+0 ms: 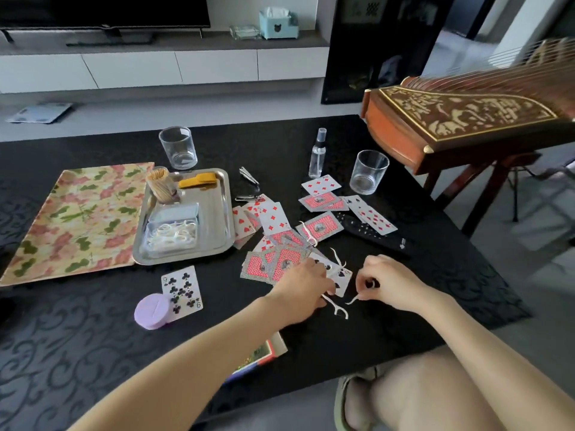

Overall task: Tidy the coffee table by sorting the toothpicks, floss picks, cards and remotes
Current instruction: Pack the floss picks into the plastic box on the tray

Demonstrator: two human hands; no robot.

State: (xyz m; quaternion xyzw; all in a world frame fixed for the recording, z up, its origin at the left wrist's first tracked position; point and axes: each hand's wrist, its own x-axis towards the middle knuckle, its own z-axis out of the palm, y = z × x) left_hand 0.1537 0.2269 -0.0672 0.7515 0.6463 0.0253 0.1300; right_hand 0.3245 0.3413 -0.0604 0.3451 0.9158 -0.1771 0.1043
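Toothpicks [158, 175] stand upright in a clear holder on the steel tray [217, 213]. White floss picks [172, 233] fill an open clear box beside it; loose ones [337, 307] lie on the tabletop [93, 337]. Playing cards [280, 241] sprawl face up and face down. A black remote [370, 236] lies partly under cards.

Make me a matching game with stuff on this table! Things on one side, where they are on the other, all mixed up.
Things:
1. toothpick holder
2. nine of clubs
3. spray bottle
4. remote

Places:
A. partly under playing cards
B. upright on the metal tray
C. touching the purple round box
D. standing between the two glasses, nearer the right one

Pairs: 1-B, 2-C, 3-D, 4-A
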